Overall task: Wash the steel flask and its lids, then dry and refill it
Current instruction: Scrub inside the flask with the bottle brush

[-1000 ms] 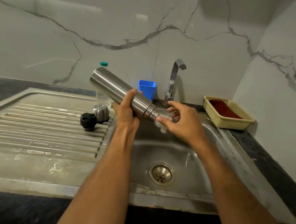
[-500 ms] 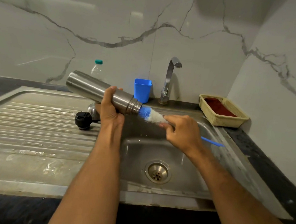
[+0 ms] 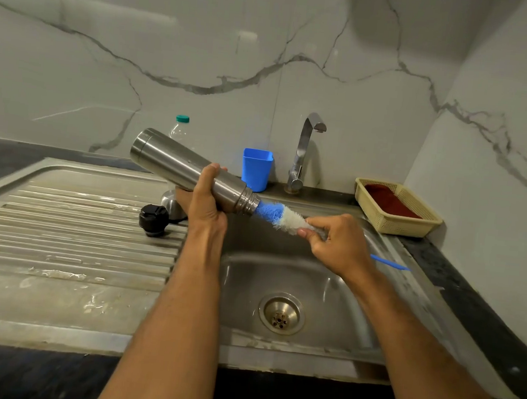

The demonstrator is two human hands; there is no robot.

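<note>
My left hand [image 3: 206, 198] grips the steel flask [image 3: 175, 162] near its threaded neck, holding it almost level over the sink's left rim with the mouth pointing right. A bottle brush [image 3: 281, 216] with blue and white bristles pokes into the mouth. My right hand [image 3: 336, 243] pinches the brush just behind the bristles, and its blue handle tip sticks out past the wrist. The black inner lid [image 3: 154, 220] and the steel cup lid [image 3: 171, 202] sit on the drainboard, the steel one partly hidden behind my left hand.
The sink basin [image 3: 337, 290] with its drain [image 3: 281, 313] lies below my hands. A blue cup [image 3: 256, 169] and the tap [image 3: 303, 153] stand at the back. A clear bottle [image 3: 180, 130] is behind the flask. A yellow basket [image 3: 396, 207] with a red cloth sits right.
The brush has come further out of the flask's mouth, so more bristles show, and my right hand has moved right. The flask stays in my left hand.
</note>
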